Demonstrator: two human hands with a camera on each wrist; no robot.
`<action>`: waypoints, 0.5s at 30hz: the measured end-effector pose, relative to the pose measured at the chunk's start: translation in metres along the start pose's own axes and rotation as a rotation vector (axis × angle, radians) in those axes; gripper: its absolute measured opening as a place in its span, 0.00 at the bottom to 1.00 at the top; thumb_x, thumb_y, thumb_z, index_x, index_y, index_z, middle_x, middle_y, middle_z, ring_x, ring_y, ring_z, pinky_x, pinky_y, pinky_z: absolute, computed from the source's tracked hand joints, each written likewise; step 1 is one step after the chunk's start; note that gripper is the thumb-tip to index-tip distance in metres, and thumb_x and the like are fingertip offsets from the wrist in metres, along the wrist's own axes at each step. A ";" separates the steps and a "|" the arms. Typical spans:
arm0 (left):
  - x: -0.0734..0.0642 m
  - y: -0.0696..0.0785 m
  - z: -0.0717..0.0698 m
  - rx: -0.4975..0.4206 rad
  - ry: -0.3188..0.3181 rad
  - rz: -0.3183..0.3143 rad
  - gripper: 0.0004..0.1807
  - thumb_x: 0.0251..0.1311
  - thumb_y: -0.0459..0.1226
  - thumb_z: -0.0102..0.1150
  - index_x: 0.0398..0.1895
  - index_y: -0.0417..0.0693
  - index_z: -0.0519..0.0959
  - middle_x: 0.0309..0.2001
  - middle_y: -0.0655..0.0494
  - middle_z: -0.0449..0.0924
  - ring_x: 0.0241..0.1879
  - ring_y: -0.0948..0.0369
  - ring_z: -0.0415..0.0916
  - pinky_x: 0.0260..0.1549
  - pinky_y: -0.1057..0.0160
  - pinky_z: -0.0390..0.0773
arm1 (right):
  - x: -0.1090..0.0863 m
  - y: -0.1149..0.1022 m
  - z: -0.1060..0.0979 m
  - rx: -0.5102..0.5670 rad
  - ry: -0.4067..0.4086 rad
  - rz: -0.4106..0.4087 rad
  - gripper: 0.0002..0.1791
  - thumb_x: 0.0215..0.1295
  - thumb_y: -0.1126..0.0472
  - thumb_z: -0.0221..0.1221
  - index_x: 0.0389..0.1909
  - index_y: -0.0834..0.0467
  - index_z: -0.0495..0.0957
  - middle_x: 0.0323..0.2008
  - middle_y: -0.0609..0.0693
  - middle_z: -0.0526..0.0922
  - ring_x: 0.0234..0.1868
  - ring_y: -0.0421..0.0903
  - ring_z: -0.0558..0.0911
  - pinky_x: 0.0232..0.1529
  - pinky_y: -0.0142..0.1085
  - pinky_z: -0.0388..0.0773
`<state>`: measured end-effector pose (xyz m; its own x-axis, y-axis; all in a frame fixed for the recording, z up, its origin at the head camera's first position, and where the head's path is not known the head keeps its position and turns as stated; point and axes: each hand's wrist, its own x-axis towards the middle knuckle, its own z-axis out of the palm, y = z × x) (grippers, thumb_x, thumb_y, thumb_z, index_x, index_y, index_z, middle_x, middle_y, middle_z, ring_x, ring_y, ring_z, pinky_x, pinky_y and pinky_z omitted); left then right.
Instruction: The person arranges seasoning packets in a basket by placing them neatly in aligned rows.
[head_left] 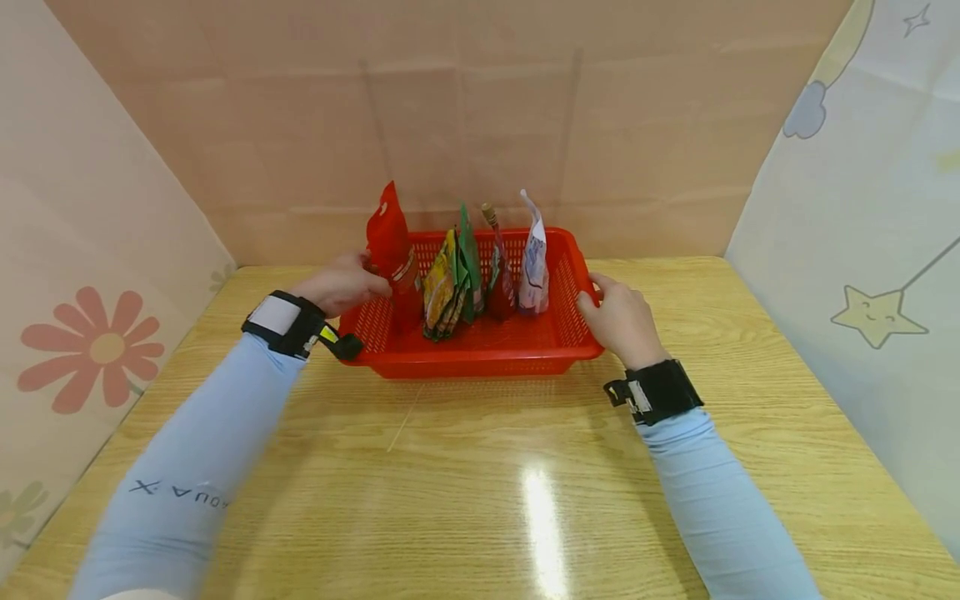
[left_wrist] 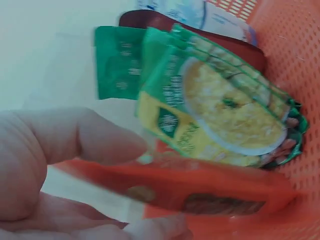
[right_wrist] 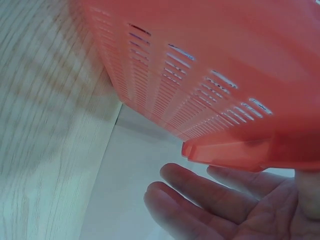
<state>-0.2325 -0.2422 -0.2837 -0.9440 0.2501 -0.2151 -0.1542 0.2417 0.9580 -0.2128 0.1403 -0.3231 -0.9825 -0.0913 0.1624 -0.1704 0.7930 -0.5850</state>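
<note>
A red plastic basket (head_left: 480, 354) with slotted walls stands on the table. At its left end my left hand (head_left: 348, 283) holds a red bag (head_left: 388, 229), which stands up above the rim. In the left wrist view the thumb lies on one side of this red bag (left_wrist: 220, 187) and the fingers on the other. My right hand (head_left: 622, 321) grips the basket's right end, the thumb over the rim. Seen from the right wrist, its fingers (right_wrist: 205, 192) reach out under the rim, outside the slotted wall.
Yellow-and-green food packets (head_left: 441, 287), a green packet (head_left: 469, 262), a dark red packet (head_left: 501, 283) and a white packet (head_left: 534, 267) stand inside the basket. Behind it rises a brown papered wall (head_left: 465, 117). Printed panels flank the wooden table (head_left: 465, 483).
</note>
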 end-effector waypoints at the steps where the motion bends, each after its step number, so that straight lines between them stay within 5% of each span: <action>1: -0.004 0.002 -0.004 0.009 -0.005 0.010 0.39 0.63 0.19 0.48 0.76 0.35 0.46 0.69 0.37 0.57 0.56 0.49 0.62 0.47 0.64 0.74 | 0.000 0.000 0.000 0.001 0.000 0.000 0.29 0.74 0.57 0.51 0.70 0.66 0.64 0.45 0.67 0.82 0.29 0.56 0.86 0.27 0.41 0.84; 6: -0.030 0.015 -0.024 0.030 0.006 0.045 0.42 0.69 0.23 0.46 0.79 0.39 0.36 0.75 0.36 0.49 0.68 0.43 0.59 0.66 0.54 0.65 | 0.000 0.000 0.000 0.003 -0.003 -0.002 0.28 0.74 0.58 0.51 0.70 0.66 0.63 0.45 0.67 0.82 0.30 0.56 0.86 0.28 0.42 0.84; 10: -0.045 0.015 -0.048 0.097 0.059 0.070 0.36 0.75 0.31 0.44 0.79 0.39 0.41 0.75 0.36 0.49 0.70 0.41 0.56 0.63 0.51 0.65 | -0.001 -0.001 -0.001 0.006 -0.003 -0.004 0.28 0.74 0.57 0.51 0.70 0.66 0.64 0.45 0.67 0.82 0.29 0.55 0.86 0.27 0.41 0.84; 15: -0.051 -0.003 -0.079 0.306 0.172 0.021 0.34 0.76 0.39 0.46 0.78 0.38 0.47 0.74 0.35 0.54 0.69 0.39 0.59 0.61 0.48 0.68 | -0.001 -0.001 -0.001 -0.002 -0.001 -0.005 0.29 0.74 0.57 0.50 0.71 0.66 0.63 0.45 0.68 0.82 0.30 0.56 0.86 0.27 0.40 0.84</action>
<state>-0.2067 -0.3294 -0.2608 -0.9853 0.1032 -0.1359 -0.0640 0.5146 0.8550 -0.2115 0.1406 -0.3221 -0.9817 -0.0956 0.1649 -0.1752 0.7936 -0.5827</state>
